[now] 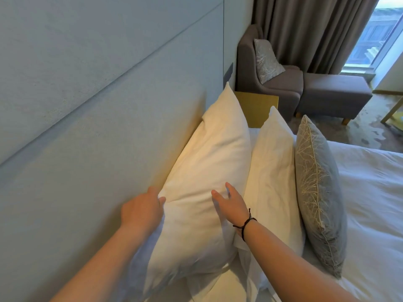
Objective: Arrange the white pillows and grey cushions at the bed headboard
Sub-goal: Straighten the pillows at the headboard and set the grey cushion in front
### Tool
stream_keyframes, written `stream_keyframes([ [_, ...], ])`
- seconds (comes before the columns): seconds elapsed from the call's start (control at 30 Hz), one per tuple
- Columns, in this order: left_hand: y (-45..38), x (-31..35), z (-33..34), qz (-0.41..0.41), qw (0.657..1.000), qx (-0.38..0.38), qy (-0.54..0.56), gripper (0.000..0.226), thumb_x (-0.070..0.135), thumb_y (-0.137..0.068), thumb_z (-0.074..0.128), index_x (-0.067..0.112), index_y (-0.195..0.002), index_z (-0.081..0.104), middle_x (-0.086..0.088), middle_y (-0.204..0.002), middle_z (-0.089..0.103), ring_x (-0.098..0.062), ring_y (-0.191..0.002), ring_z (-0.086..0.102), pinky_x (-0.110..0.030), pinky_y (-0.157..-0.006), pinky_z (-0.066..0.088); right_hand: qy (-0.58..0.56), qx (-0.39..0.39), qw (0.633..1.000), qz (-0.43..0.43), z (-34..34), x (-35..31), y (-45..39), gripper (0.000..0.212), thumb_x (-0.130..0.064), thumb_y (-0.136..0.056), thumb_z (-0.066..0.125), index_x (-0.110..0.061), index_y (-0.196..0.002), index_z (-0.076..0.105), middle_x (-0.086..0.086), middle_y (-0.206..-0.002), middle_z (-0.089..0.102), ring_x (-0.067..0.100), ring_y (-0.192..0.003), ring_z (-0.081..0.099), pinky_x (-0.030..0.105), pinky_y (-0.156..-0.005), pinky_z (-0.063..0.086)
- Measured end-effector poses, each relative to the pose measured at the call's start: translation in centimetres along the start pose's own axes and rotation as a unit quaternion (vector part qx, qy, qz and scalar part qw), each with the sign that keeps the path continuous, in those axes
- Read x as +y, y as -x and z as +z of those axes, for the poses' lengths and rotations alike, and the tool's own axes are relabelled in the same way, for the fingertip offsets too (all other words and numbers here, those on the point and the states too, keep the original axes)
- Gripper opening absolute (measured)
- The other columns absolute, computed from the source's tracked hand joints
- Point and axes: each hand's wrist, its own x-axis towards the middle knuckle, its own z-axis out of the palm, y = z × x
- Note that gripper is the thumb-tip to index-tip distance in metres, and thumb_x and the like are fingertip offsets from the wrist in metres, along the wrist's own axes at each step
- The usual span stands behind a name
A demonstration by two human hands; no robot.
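2 hands [141, 209] [231, 202], fingers spread, press the pillow [202, 171] against the headboard [87, 127]; uneven pushing could topple it.

Headboard [87, 127] blocks left; bedspread [370, 192] open right (beyond cushion [316, 188]).

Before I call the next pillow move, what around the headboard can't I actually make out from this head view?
- Left hand: its fingertips go behind the big white pillow against the pale padded headboard.
- Second white pillow: its lower end is hidden by the right hand and forearm.
- Grey embroidered cushion: only its edge and one face show.
- Near end of the bed: cut off by the bottom edge.
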Motion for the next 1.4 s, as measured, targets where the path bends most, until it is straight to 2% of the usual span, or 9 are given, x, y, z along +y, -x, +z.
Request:
stream_keyframes([
  [0.07, -1.7, 1.0, -0.1, 0.010, 0.999, -0.032, 0.017, 0.034, 0.054, -0.097, 0.037, 0.023, -0.084, 0.042, 0.001, -0.082, 0.062, -0.027, -0.078, 0.059, -0.036, -0.062, 0.041, 0.005, 0.001, 1.000, 0.004, -0.8, 0.0, -0.7, 0.080, -0.054, -0.088, 0.059, -0.026, -0.153, 0.022, -0.005, -0.160, 0.023, 0.015, -0.146, 0.024, 0.034, -0.113, 0.028],
  [0.23, -9.3, 7.0, -0.6, -0.015, 0.958, -0.117, 0.262, 0.047, 0.052, -0.092, 0.051, 0.017, -0.061, 0.045, 0.001, -0.061, 0.050, -0.022, -0.061, 0.050, -0.031, -0.057, 0.037, 0.004, 0.024, 1.000, 0.019, -2.8, 0.0, -3.6, 0.076, -0.051, -0.090, 0.058, -0.026, -0.153, 0.024, -0.006, -0.160, 0.024, 0.014, -0.146, 0.024, 0.035, -0.115, 0.027],
  [0.4, -17.9, 13.6, 0.2, -0.055, 0.935, -0.108, 0.334, 0.035, 0.042, -0.085, 0.062, 0.008, -0.075, 0.061, -0.007, -0.077, 0.061, -0.026, -0.071, 0.062, -0.028, -0.063, 0.045, -0.012, 0.035, 0.999, 0.010, -3.3, 0.4, -6.5, 0.078, -0.057, -0.085, 0.060, -0.035, -0.151, 0.025, -0.015, -0.157, 0.028, 0.009, -0.143, 0.028, 0.024, -0.105, 0.029],
  [0.63, -27.3, 20.5, 1.9, 0.023, 0.966, -0.069, 0.247, 0.052, 0.042, -0.095, 0.055, 0.000, -0.124, 0.060, -0.017, -0.127, 0.062, -0.035, -0.117, 0.058, -0.038, -0.096, 0.047, 0.062, 0.051, 0.997, -0.011, -1.3, 3.5, -7.8, 0.092, -0.088, -0.067, 0.040, -0.057, -0.143, -0.003, -0.025, -0.159, 0.009, 0.001, -0.145, 0.019, 0.028, -0.113, 0.026],
  [0.73, -29.8, 21.0, 0.7, 0.079, 0.982, 0.004, 0.172, 0.036, 0.034, -0.098, 0.051, 0.003, -0.111, 0.064, -0.021, -0.119, 0.065, -0.038, -0.110, 0.060, -0.040, -0.091, 0.048, 0.098, 0.047, 0.994, -0.006, -0.8, 3.4, -7.7, 0.091, -0.088, -0.068, 0.032, -0.056, -0.144, -0.008, -0.022, -0.161, -0.002, 0.003, -0.147, 0.010, 0.034, -0.117, 0.023],
  [0.87, -32.2, 19.1, -3.4, 0.178, 0.970, 0.149, -0.076, 0.023, 0.013, -0.095, 0.045, 0.009, -0.109, 0.062, -0.020, -0.109, 0.068, -0.040, -0.102, 0.065, -0.043, -0.081, 0.049, 0.102, 0.023, 0.994, -0.005, -0.4, 1.7, -7.7, 0.083, -0.075, -0.082, 0.041, -0.050, -0.149, -0.001, -0.018, -0.162, -0.006, 0.007, -0.149, 0.009, 0.036, -0.120, 0.019],
  [1.0, -32.8, 17.2, -4.5, 0.189, 0.945, 0.164, -0.209, 0.021, 0.003, -0.094, 0.041, 0.007, -0.107, 0.057, -0.017, -0.105, 0.070, -0.038, -0.098, 0.068, -0.041, -0.079, 0.049, 0.119, -0.008, 0.993, -0.009, 0.8, -0.1, -7.2, 0.079, -0.070, -0.088, 0.039, -0.047, -0.151, -0.003, -0.018, -0.161, -0.012, 0.008, -0.149, 0.002, 0.036, -0.121, 0.014],
  [1.3, -29.1, 15.6, -3.1, 0.175, 0.968, 0.121, -0.135, 0.024, 0.011, -0.094, 0.046, 0.011, -0.116, 0.036, -0.012, -0.084, 0.057, -0.035, -0.069, 0.055, -0.039, -0.060, 0.039, 0.131, -0.048, 0.990, 0.032, 0.6, 1.5, -3.4, 0.081, -0.070, -0.088, 0.037, -0.047, -0.150, -0.009, -0.015, -0.162, -0.014, 0.012, -0.150, 0.002, 0.038, -0.121, 0.016],
  [1.4, -25.1, 14.9, -3.8, 0.174, 0.980, 0.075, -0.063, 0.035, 0.035, -0.101, 0.041, 0.022, -0.132, 0.033, -0.015, -0.118, 0.055, -0.040, -0.098, 0.059, -0.046, -0.074, 0.044, 0.105, -0.051, 0.993, 0.028, 1.0, 2.6, -1.9, 0.085, -0.072, -0.083, 0.041, -0.046, -0.150, -0.005, -0.016, -0.162, -0.002, 0.008, -0.149, 0.007, 0.035, -0.119, 0.017],
])
